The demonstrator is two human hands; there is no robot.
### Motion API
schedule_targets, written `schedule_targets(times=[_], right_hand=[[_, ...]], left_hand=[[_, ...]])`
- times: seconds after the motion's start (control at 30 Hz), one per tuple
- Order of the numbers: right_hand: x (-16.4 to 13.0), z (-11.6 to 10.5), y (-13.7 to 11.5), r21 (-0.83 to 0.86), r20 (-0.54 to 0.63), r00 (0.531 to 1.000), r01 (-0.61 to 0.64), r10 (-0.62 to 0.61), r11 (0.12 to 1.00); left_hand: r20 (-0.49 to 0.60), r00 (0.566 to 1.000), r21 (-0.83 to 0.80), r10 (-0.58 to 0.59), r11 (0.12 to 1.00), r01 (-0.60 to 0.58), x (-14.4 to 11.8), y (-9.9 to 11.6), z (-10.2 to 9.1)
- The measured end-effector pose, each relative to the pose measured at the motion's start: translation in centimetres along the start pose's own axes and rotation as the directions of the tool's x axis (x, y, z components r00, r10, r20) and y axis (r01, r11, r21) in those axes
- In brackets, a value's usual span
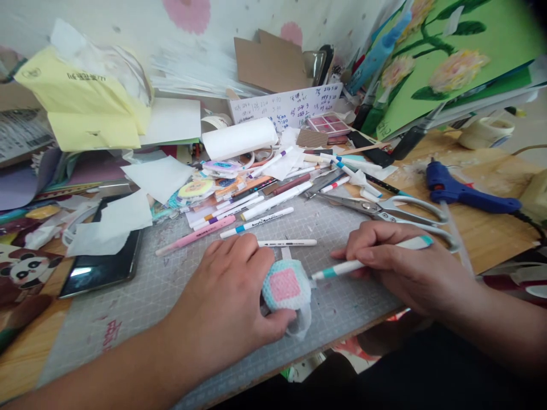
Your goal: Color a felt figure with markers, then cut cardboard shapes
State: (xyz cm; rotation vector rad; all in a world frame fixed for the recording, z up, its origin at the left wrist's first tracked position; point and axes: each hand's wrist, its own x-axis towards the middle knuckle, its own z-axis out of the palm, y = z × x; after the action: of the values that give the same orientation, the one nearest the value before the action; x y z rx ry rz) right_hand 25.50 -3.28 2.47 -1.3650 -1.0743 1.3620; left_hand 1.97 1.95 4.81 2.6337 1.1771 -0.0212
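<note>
Left hand (228, 302) grips the small pink-and-teal piece (285, 286) against the cutting mat (162, 285) near its front edge; right hand (404, 267) pinches a teal-tipped marker (367, 261), tip touching the piece's right edge. Best done with the piece pressed flat, wrist resting and strokes short. Left palm hides the piece's left side; the scissors (384, 208), the glue gun (461, 191) and scattered pens lie beyond, labels unreadable.

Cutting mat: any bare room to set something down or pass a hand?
One free patch: the mat's near-left, bordered by the phone, the pink pen and the left hand. Smaller gap between the right hand and the mat's front edge. Crowded: pens and scissors along the back; glue gun to the right.
</note>
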Motion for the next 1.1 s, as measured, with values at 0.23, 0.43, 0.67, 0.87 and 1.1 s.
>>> schedule_targets(times=[0.23,0.43,0.67,0.87,1.1], right_hand=[[-0.07,-0.1,0.16,-0.026,0.0,1.0,0.002,-0.002,1.0],[-0.14,-0.18,0.29,-0.025,0.005,1.0,0.009,-0.009,1.0],[-0.19,-0.02,0.37,-0.024,-0.006,0.999,0.035,-0.035,0.999],[-0.25,-0.07,0.26,-0.002,0.015,1.0,0.009,-0.009,1.0],[-0.17,-0.24,0.52,-0.017,0.036,0.999,0.028,-0.027,0.999]], left_hand=[[-0.004,1.0,0.005,-0.007,1.0,0.007,-0.14,0.07,-0.01],[0.016,1.0,0.022,-0.021,1.0,0.02,0.06,0.12,-0.1],[0.017,1.0,0.034,-0.023,0.999,0.023,-0.13,0.05,-0.04],[0.011,1.0,0.036,-0.023,0.999,0.023,0.12,0.03,0.09],[0.002,1.0,0.043,-0.026,0.999,0.026,-0.01,-0.06,0.22]])
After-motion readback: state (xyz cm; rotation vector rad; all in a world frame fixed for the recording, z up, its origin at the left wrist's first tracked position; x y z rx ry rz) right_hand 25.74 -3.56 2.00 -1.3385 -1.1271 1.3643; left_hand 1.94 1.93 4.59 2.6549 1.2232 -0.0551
